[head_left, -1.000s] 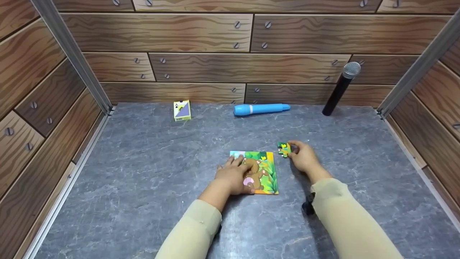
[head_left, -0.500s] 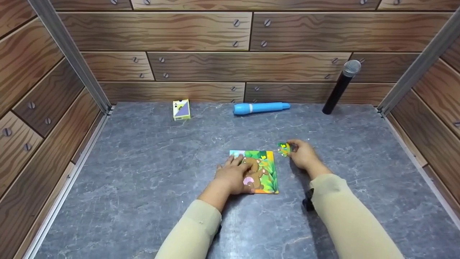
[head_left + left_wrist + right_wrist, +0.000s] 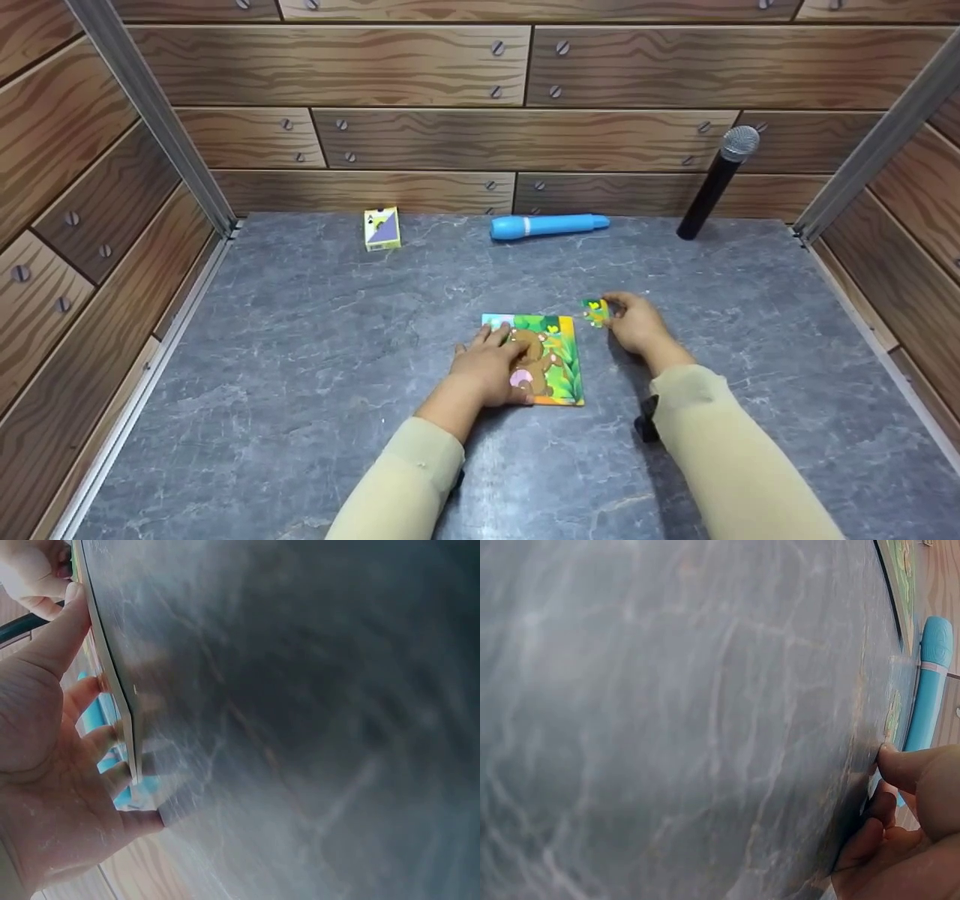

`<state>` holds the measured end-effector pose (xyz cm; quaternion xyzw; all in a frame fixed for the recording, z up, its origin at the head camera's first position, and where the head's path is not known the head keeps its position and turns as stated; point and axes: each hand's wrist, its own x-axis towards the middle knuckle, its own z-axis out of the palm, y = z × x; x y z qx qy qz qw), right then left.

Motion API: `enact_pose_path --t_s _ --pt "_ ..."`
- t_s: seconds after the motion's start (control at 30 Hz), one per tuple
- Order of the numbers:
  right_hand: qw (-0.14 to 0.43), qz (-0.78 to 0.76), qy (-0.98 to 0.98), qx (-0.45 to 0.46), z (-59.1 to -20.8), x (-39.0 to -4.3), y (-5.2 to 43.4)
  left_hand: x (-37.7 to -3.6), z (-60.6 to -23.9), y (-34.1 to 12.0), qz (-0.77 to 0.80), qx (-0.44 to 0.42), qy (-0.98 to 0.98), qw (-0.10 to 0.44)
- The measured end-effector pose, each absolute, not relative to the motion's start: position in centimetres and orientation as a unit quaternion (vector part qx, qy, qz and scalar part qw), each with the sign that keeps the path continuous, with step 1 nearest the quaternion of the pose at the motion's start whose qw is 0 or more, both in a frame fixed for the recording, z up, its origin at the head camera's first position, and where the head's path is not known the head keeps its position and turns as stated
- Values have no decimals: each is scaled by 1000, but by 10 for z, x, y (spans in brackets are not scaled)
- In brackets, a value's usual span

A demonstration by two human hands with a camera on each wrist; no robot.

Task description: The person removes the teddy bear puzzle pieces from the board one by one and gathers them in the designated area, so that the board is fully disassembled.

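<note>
A square jigsaw puzzle (image 3: 568, 371) with a brown cartoon animal among green leaves lies flat on the grey table (image 3: 330, 345). Over its left part rests my left hand (image 3: 482, 373), fingers spread, thumb at the near edge; the hand hides part of the picture. The left wrist view shows that thumb and the fingertips along the puzzle's edge (image 3: 120, 701). Just beyond the puzzle's top right corner, my right hand (image 3: 637, 328) pinches a small green and yellow puzzle piece (image 3: 595, 312) by its right side, low over the table. In the right wrist view the piece (image 3: 892, 716) appears edge-on beyond the thumb.
Along the back lie a card box (image 3: 382, 229) and a blue microphone-shaped object (image 3: 551, 226). A black microphone (image 3: 709, 187) with a silver head stands upright at the back right. Wood-patterned walls (image 3: 420, 67) enclose the table at the back and sides.
The piece in my right hand has tilted slightly, so its outline looks a little different. My left hand and the puzzle have stayed in place.
</note>
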<state>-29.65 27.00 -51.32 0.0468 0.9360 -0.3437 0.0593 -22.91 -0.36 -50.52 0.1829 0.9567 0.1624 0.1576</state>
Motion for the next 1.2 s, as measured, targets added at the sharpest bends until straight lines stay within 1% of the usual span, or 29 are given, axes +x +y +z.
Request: enact_pose_path --t_s 0.23,0.47,0.83,1.03,1.2 --pt "38 -357 931 62 -517 -293 269 -229 -505 -4 160 185 957 154" --pt "34 -373 925 66 -510 -288 261 -229 -503 -5 165 182 957 154" --pt "-14 -382 924 2 -502 -276 225 -230 -506 -2 165 185 956 156" --pt "-15 -382 923 -40 -501 -271 206 -230 -505 -3 161 187 958 149" --pt "8 -379 924 -53 -507 -267 195 -229 -506 -4 159 188 958 147"
